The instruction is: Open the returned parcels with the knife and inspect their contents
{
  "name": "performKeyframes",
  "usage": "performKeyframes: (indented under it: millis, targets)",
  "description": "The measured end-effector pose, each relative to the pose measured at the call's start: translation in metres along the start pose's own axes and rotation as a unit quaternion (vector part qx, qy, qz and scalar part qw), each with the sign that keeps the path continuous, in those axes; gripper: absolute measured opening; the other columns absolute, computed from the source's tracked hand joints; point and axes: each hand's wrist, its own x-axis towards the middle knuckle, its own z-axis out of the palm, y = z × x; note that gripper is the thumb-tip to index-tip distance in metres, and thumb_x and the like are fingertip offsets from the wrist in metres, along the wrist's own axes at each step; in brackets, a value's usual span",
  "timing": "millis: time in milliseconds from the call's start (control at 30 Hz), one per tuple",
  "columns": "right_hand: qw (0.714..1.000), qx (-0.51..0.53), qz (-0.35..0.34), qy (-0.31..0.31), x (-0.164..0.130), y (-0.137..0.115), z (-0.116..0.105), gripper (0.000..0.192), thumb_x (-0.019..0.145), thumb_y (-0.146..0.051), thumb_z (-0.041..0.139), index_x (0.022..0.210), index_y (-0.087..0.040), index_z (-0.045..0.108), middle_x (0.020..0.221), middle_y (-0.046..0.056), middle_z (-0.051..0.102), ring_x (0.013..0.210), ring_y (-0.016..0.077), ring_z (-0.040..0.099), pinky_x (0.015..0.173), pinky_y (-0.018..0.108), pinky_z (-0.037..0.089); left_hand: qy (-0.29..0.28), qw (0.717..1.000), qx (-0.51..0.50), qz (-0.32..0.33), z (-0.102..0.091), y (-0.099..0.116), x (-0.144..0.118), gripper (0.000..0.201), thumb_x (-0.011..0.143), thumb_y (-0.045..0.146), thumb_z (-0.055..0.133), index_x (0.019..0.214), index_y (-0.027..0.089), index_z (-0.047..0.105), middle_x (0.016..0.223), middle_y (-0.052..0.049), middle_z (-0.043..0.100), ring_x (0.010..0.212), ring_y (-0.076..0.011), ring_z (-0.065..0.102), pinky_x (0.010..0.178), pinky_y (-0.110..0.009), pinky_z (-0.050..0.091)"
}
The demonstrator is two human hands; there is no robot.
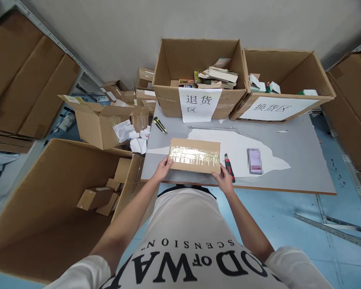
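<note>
A closed cardboard box (195, 155) with shiny clear tape across its top is at the table's near edge. My left hand (163, 167) grips its left end, thumb near the top edge. At the near right corner, my right hand (224, 179) holds the box with its fingers against the side. Just right of that hand lies a red and black utility knife (229, 167). Beyond the box's far left corner is a yellow and black utility knife (160, 125). The underside of the box is hidden.
Two large open cartons with paper signs stand at the back: the left carton (168, 102) holds books, the right carton (289, 94) small boxes. A phone (254, 161) lies on white paper (270, 160). Left of the table (313, 160), a big carton (33, 192) contains small boxes.
</note>
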Motion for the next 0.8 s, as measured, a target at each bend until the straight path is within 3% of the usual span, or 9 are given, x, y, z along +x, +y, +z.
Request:
performKeyframes:
  millis: [267, 433, 567, 667, 800]
  targets:
    - [1.000, -0.009, 0.009, -0.018, -0.001, 0.016, -0.006, 0.090, 0.068, -0.047, 0.076, 0.145, -0.019, 0.038, 0.143, 0.011, 0.048, 0.128, 0.0285, 0.050, 0.109, 0.045, 0.041, 0.015, 0.999, -0.047, -0.013, -0.006, -0.021, -0.006, 0.074, 0.079, 0.065, 0.057, 0.135, 0.017, 0.051, 0.133, -0.012, 0.058, 0.130, -0.0294, 0.046, 0.109, -0.043, 0.034]
    - [0.996, -0.082, 0.016, -0.016, -0.002, 0.024, -0.007, 0.070, 0.074, -0.049, 0.067, 0.136, -0.019, 0.050, 0.131, 0.010, 0.060, 0.115, 0.0283, 0.060, 0.102, 0.045, 0.046, -0.035, 0.999, -0.039, 0.006, -0.012, -0.044, -0.019, 0.079, 0.069, 0.060, 0.071, 0.131, 0.014, 0.055, 0.135, -0.014, 0.056, 0.129, -0.0315, 0.047, 0.112, -0.045, 0.031]
    - [0.987, -0.155, 0.020, -0.022, -0.002, 0.021, -0.005, 0.049, 0.082, -0.046, 0.055, 0.120, -0.016, 0.062, 0.107, 0.012, 0.072, 0.098, 0.0277, 0.067, 0.091, 0.044, 0.051, -0.018, 1.000, 0.007, 0.019, -0.007, -0.060, -0.017, 0.077, 0.062, 0.056, 0.076, 0.123, 0.013, 0.059, 0.129, -0.015, 0.060, 0.127, -0.0315, 0.049, 0.112, -0.047, 0.031]
    - [0.979, -0.205, 0.013, -0.010, 0.000, 0.012, -0.006, 0.044, 0.084, -0.047, 0.050, 0.107, -0.014, 0.068, 0.093, 0.011, 0.074, 0.086, 0.0254, 0.067, 0.080, 0.037, 0.052, 0.001, 1.000, 0.022, 0.020, -0.005, -0.059, -0.012, 0.068, 0.068, 0.065, 0.066, 0.112, 0.013, 0.065, 0.121, -0.015, 0.065, 0.119, -0.0308, 0.056, 0.107, -0.047, 0.038]
    - [0.968, -0.251, 0.003, -0.004, 0.011, -0.009, -0.013, 0.049, 0.086, -0.054, 0.045, 0.099, -0.014, 0.071, 0.072, 0.006, 0.071, 0.066, 0.0201, 0.061, 0.066, 0.030, 0.048, 0.005, 0.997, 0.064, 0.031, -0.007, -0.033, -0.009, 0.063, 0.075, 0.065, 0.059, 0.112, 0.013, 0.066, 0.114, -0.013, 0.069, 0.110, -0.0296, 0.062, 0.099, -0.045, 0.046]
